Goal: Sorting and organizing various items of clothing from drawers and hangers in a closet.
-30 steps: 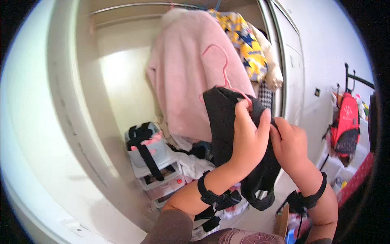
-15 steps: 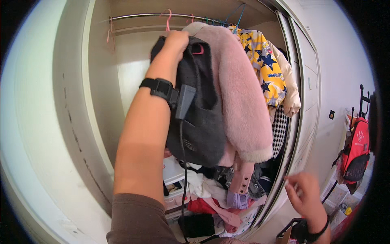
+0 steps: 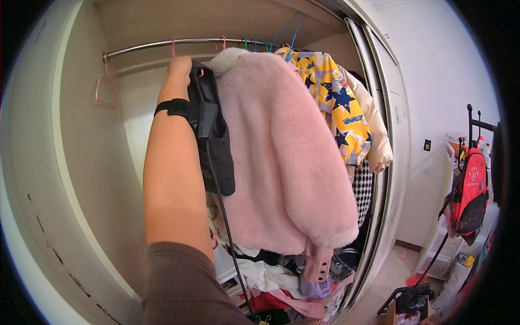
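Observation:
My left hand (image 3: 179, 68) is raised to the metal closet rail (image 3: 162, 44), gripping the top of a dark grey garment (image 3: 215, 135) on a pink hanger. The garment hangs just left of a fluffy pink jacket (image 3: 281, 157) and touches it. A black band wraps my left wrist, and a thin black cord drops from it. My right hand is out of view.
A yellow star-print jacket (image 3: 330, 108) and a cream coat (image 3: 374, 135) hang further right. An empty pink hanger (image 3: 105, 86) hangs at the rail's left end. Piled clothes (image 3: 281, 281) cover the closet floor. A red backpack (image 3: 471, 189) hangs on a black rack at the right.
My left hand has carried the dark garment up to the rail beside the pink jacket. My right hand, low at the right before, has dropped out of view.

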A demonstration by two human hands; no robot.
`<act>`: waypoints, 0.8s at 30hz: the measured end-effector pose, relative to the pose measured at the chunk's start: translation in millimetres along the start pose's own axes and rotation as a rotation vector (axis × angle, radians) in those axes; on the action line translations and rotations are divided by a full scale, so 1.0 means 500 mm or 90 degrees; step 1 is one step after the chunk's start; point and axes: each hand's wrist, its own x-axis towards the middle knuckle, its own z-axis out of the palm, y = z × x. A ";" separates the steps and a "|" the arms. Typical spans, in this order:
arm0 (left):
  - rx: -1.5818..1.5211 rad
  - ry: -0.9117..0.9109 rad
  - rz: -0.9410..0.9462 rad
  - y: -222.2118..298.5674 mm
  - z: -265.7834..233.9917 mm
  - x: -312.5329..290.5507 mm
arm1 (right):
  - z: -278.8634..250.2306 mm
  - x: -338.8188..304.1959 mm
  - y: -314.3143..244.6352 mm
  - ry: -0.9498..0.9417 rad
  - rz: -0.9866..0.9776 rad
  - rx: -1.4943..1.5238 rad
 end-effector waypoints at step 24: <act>-0.097 0.162 0.121 -0.178 -0.150 -0.738 | 0.211 0.134 -0.055 -0.335 -0.234 -0.106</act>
